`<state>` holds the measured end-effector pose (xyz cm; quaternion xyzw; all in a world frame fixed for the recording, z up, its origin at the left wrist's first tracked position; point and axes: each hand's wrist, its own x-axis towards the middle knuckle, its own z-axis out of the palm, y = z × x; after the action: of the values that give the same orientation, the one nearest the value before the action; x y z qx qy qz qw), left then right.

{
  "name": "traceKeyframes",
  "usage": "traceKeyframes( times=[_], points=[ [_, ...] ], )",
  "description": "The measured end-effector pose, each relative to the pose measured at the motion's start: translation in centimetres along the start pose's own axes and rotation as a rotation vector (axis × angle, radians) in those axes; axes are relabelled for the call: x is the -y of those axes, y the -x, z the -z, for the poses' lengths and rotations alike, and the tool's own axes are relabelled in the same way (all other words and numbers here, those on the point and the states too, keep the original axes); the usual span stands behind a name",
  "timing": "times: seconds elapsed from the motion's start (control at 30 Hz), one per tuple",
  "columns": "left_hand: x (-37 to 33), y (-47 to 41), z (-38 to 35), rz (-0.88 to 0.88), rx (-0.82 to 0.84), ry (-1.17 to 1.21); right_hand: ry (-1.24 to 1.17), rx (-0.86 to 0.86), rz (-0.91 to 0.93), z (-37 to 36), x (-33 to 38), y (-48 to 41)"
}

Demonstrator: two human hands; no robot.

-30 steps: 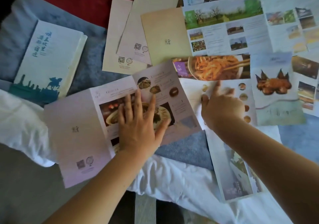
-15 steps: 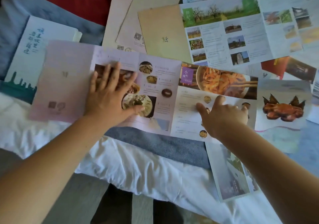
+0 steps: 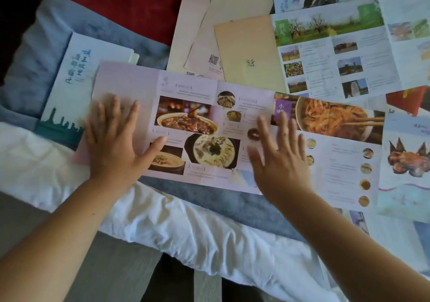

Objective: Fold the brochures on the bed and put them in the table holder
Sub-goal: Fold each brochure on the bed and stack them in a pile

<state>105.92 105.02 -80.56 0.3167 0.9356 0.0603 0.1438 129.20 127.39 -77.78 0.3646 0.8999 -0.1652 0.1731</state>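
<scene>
Pink food brochure [image 3: 186, 120] lies fully unfolded, three panels flat, picture side up, near the front edge of the bed [image 3: 186, 236].

Left hand [image 3: 114, 143] is palm-down on its 9 o'clock panel, fingers straight and spread, gripping nothing. Reads as a pin so the sheet doesn't skate on the bedding. Right hand [image 3: 279, 162] is over the 3 o'clock panel, fingers also straight and splayed, nothing held. It's blurred, so can't tell if it touches the paper or hangs just above it. My read: flattening and squaring ahead of the first fold, no crease made yet.

Edges:
- 6 o'clock edge runs along the grey-blue blanket [image 3: 221, 199] and is free along its length. Best place to get a fingertip under.
- 9 o'clock edge overlaps the blue-white skyline booklet [image 3: 69, 81].
- 12 o'clock edge covers the bottoms of the tan leaflets [image 3: 249, 53].
- 3 o'clock edge meets the noodle brochure [image 3: 337, 120]. Can't tell which is on top where the right hand covers it.

Room: folding the outer panels inward keeps within the brochure's own footprint, so nothing needs clearing. From 12 to 3 o'clock it's crowded, with the landscape brochure [image 3: 330, 46] and more sheets beyond. Open bedding is at 6 o'clock only.

Risk: the surface is soft and rumpled, so creases will likely come out weak unless pressed hard. Table holder is not in view.
</scene>
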Motion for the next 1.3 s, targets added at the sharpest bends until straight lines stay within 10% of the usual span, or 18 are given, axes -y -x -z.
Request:
traceKeyframes(
  times=[0.17, 0.97, 1.3],
  points=[
    [0.6, -0.3, 0.1, 0.040, -0.037, 0.015, 0.097, 0.007, 0.230, -2.5, 3.4, -1.7],
    [-8.5, 1.1, 0.4, -0.078, 0.065, 0.440, -0.079, -0.185, 0.259, -3.4, 5.2, -4.6],
    [-16.3, 2.0, 0.0, -0.133, 0.146, 0.384, 0.059, -0.191, -0.101, -0.7, -7.3, -1.1]
  ],
)
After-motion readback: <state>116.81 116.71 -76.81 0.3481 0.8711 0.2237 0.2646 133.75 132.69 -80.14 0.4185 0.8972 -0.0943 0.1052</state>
